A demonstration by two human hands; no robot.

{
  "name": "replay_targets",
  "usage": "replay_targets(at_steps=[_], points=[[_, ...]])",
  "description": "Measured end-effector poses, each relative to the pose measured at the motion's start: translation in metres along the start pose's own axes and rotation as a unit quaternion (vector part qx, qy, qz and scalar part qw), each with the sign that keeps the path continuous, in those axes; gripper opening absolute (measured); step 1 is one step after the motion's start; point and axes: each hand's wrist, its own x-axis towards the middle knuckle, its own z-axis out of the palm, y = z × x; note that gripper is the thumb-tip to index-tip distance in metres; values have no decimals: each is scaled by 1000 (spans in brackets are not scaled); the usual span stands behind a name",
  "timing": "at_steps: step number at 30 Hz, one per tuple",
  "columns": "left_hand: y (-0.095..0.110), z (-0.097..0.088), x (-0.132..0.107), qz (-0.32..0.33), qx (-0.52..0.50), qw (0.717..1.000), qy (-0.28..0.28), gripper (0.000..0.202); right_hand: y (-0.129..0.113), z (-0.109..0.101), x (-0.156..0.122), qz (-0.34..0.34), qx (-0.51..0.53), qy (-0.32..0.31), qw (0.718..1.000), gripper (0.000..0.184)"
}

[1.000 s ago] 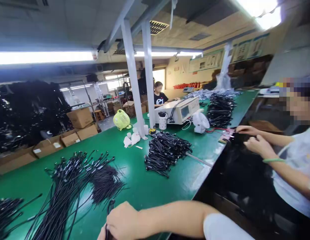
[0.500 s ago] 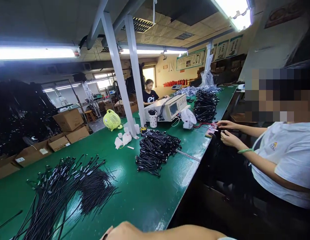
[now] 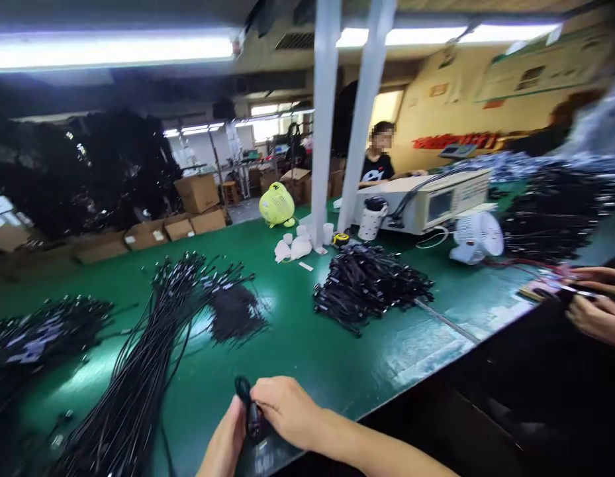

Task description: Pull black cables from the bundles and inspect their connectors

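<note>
My left hand and my right hand meet at the near edge of the green table. Between them is a small coiled black cable; both hands are closed on it. A long bundle of loose black cables fans out on the table just left of my hands. Another pile of black cables lies further back, right of centre.
A co-worker's hands work at the right table edge. A white test instrument, small white fan and yellow fan stand at the back, by two white posts. Cardboard boxes line the far left.
The view has swung left and down. My hands, earlier at the bottom edge, are now both in view, holding the coiled cable above the table edge. The co-worker has slid to the right edge.
</note>
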Motion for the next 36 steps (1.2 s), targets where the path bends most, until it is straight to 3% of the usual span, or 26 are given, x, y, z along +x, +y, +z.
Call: replay_targets(at_steps=[3, 7, 10, 13, 17, 20, 22, 24, 26, 29, 32, 36], points=[[-7, -9, -7, -4, -112, 994, -3, 64, -11, 6, -5, -46, 72, -11, 996, 21], [-8, -13, -19, 13, -163, 986, -22, 55, -21, 4, -8, -23, 224, -72, 972, 28], [-6, -9, -25, 7, -155, 988, -16, 50, -23, 4, -10, 30, 182, -96, 978, 25], [-3, -5, -29, 4, -85, 996, -18, 50, -26, 6, -15, 50, 57, -76, 994, 25], [-4, -14, -23, 49, 63, 997, 23, 41, -33, 0, -24, -11, -12, -27, 999, 28], [-13, -22, -17, 100, 236, 961, 104, 33, -40, -12, -27, -68, -47, 94, 992, 24], [-20, -21, -15, 143, 372, 911, 110, 32, -40, -16, -25, -84, -113, 132, 981, 26], [-26, -15, -15, 194, 478, 853, 74, 31, -33, -13, -22, -69, -162, 64, 982, 33], [-31, -9, -16, 234, 531, 814, 31, 31, -22, -4, -19, -25, -151, -63, 986, 33], [-34, -7, -18, 239, 549, 800, 21, 26, -4, 8, -23, 14, -91, -185, 978, 26], [-34, -12, -19, 228, 538, 811, 14, 20, 2, 11, -33, 3, -107, -179, 978, 24], [-35, -14, -14, 284, 495, 821, 0, 11, -3, 12, -43, 0, -167, -138, 976, 24]])
